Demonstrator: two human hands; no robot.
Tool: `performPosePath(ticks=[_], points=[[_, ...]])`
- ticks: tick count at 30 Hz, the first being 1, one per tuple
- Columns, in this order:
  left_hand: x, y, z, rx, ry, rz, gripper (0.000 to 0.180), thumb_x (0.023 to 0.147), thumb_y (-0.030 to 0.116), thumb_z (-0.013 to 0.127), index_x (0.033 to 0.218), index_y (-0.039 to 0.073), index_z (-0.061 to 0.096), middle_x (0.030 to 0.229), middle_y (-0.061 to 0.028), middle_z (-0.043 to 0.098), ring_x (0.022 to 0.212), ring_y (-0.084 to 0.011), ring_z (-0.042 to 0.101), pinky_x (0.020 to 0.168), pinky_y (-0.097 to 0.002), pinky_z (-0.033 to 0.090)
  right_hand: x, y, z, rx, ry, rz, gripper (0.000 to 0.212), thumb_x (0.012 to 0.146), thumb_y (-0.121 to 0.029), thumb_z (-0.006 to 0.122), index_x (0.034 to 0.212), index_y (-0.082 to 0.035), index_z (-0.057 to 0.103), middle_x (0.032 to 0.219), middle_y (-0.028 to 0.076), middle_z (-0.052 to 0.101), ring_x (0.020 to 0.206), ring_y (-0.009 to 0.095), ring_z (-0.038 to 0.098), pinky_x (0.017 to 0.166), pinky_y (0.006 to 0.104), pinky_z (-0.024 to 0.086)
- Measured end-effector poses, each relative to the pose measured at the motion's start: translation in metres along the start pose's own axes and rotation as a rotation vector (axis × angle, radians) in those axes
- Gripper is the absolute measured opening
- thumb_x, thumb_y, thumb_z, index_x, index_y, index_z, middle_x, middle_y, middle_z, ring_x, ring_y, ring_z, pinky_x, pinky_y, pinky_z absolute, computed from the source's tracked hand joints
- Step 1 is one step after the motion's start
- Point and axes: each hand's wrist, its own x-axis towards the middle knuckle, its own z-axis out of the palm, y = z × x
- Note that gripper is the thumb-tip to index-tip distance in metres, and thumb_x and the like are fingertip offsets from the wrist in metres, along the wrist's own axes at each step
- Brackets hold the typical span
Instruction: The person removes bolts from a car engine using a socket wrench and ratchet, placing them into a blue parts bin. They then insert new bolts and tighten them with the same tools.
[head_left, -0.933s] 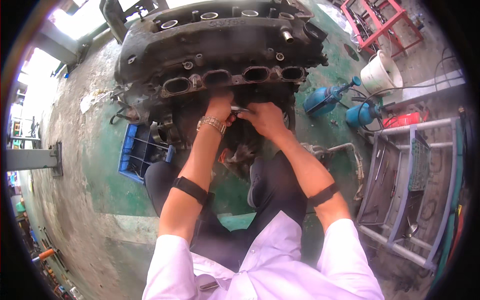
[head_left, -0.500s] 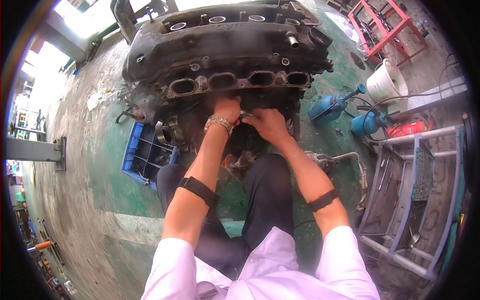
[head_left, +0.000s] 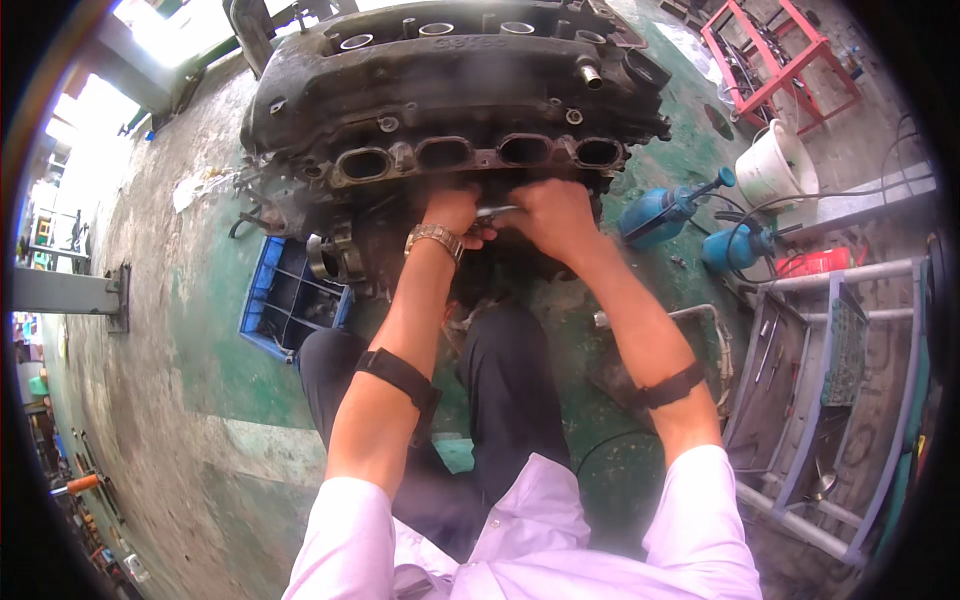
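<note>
A large dark engine (head_left: 450, 95) with a row of oval ports along its near side stands in front of me. Just below these ports, both of my hands work close against the engine. A shiny silver wrench-like tool (head_left: 497, 211) spans the gap between them; its exact kind is hard to make out. My right hand (head_left: 556, 218) grips the tool's right end. Fingers of my left hand (head_left: 453, 212) curl round its left end, under the ports. Whatever the tool meets on the engine is hidden by my hands and shadow.
On the floor at left sits a blue divided tray (head_left: 287, 300) with small parts. To the right are blue pump bottles (head_left: 655, 215), a white bucket (head_left: 775, 165) and a grey metal rack (head_left: 835, 400) holding tools. A red metal stand (head_left: 785, 65) is farther back.
My right hand has moved up and slightly right, its forearm swinging outward. More of the silver tool shows between my hands. My left hand stays nearly in place, and my knees have shifted left.
</note>
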Motion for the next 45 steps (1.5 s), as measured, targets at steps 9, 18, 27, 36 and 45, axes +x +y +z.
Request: performPosePath(ticks=[9, 18, 27, 36, 45], points=[[-0.009, 0.006, 0.001, 0.405, 0.091, 0.106, 0.047, 0.093, 0.036, 0.060, 0.098, -0.011, 0.061, 0.085, -0.0272, 0.069, 0.061, -0.0355, 0.070, 0.050, -0.0367, 0.058, -0.037, -0.032, 0.064, 0.561, 0.074, 0.469, 0.038, 0.083, -0.041, 0.074, 0.075, -0.003, 0.069, 0.063, 0.015, 0.061, 0.058, 0.028, 0.061, 0.057, 0.0393, 0.045], [0.007, -0.008, 0.002, 0.156, 0.069, 0.026, 0.034, 0.093, 0.031, 0.063, 0.111, 0.002, 0.064, 0.088, -0.0296, 0.069, 0.073, -0.0355, 0.072, 0.068, -0.0396, 0.060, -0.010, -0.015, 0.003, 0.105, -0.015, 0.178, 0.033, 0.078, -0.042, 0.075, 0.080, -0.009, 0.073, 0.070, 0.016, 0.065, 0.067, 0.035, 0.065, 0.060, 0.0436, 0.048], [0.010, -0.011, 0.007, 0.647, 0.192, 0.235, 0.053, 0.098, 0.041, 0.051, 0.078, -0.004, 0.069, 0.074, -0.0220, 0.070, 0.061, -0.0291, 0.071, 0.071, -0.0372, 0.059, -0.035, -0.031, 0.056, 0.544, 0.023, 0.455, 0.043, 0.082, -0.046, 0.073, 0.080, -0.003, 0.070, 0.068, 0.021, 0.062, 0.064, 0.039, 0.061, 0.058, 0.0425, 0.045], [-0.007, -0.005, 0.009, 0.570, 0.238, 0.278, 0.049, 0.096, 0.036, 0.057, 0.076, -0.008, 0.068, 0.064, -0.0187, 0.069, 0.053, -0.0285, 0.069, 0.057, -0.0368, 0.059, -0.027, -0.021, 0.036, 0.335, 0.011, 0.346, 0.044, 0.080, -0.046, 0.075, 0.076, -0.002, 0.070, 0.070, 0.022, 0.063, 0.070, 0.041, 0.063, 0.060, 0.0469, 0.047], [0.024, -0.025, -0.001, 0.942, 0.259, 0.467, 0.045, 0.094, 0.042, 0.057, 0.093, -0.001, 0.070, 0.077, -0.0242, 0.069, 0.075, -0.0341, 0.072, 0.078, -0.0431, 0.057, -0.036, -0.020, 0.081, 0.579, 0.062, 0.421, 0.046, 0.082, -0.044, 0.073, 0.074, 0.001, 0.067, 0.065, 0.020, 0.060, 0.060, 0.029, 0.055, 0.057, 0.0407, 0.044]])
